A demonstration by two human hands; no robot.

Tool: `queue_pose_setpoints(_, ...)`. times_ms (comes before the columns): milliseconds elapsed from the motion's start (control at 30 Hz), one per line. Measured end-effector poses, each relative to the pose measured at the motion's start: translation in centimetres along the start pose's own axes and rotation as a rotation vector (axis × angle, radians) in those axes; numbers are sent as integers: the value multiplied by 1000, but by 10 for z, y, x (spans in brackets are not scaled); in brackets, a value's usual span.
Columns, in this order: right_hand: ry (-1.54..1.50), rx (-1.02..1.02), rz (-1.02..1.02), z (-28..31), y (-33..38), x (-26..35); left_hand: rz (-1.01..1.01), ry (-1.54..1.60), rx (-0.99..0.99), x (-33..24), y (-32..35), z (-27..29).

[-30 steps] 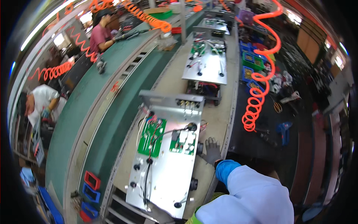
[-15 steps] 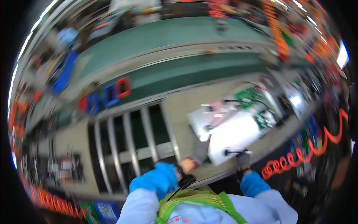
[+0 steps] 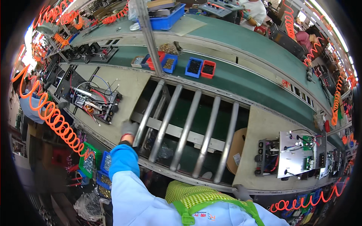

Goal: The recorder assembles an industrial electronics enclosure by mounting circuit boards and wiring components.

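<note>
My left hand (image 3: 129, 129), in a grey glove, is at the left end of the steel rollers (image 3: 163, 122), beside the edge of a beige board. Its fingers reach forward, and nothing shows in them. Left of it lies an open electronic chassis (image 3: 96, 101) with loose red, blue and white wires. My right hand (image 3: 241, 193), also gloved, is low at the bench's front edge, its fingers partly visible and holding nothing I can see. Beyond it on the right stands another chassis with a shiny metal plate (image 3: 288, 160), green circuit boards and black cables.
Blue and red bins (image 3: 194, 67) of small parts stand behind the rollers. Gaps open between the rollers, with a cardboard piece (image 3: 236, 150) below. A metal post (image 3: 148, 34) rises behind. Orange coiled hoses (image 3: 56, 120) hang at both sides. Another person (image 3: 253, 13) works across the bench.
The view has swung left and sharpened. My hands have come away from the shiny plated chassis; the left has moved across the rollers to their left end, the right back to the front edge.
</note>
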State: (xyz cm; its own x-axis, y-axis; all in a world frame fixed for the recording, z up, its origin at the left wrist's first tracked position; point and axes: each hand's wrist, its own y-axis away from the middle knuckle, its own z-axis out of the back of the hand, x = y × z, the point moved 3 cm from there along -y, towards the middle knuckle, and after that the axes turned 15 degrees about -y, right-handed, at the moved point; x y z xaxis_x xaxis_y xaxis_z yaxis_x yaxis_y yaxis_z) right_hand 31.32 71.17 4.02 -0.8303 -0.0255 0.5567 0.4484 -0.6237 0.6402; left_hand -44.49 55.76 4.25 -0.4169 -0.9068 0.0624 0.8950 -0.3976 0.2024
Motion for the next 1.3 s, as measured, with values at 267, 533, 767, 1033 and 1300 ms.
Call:
queue_pose_setpoints(267,94,-88,-180,-40,33,44,237,-139,18,163,-130,1)
queue_pose_setpoints(533,77,-38,-147,-70,14,135,-114,-260,226,77,-58,-8)
queue_pose_setpoints(767,199,-7,548,-63,-58,298,-428,-112,276,-44,75,-21)
queue_pose_setpoints(1033,324,-10,624,-45,-117,377,-1090,444,188,-159,237,44)
queue_pose_setpoints(1300,390,-181,471,10,-113,264,-610,659,-646,-69,202,189)
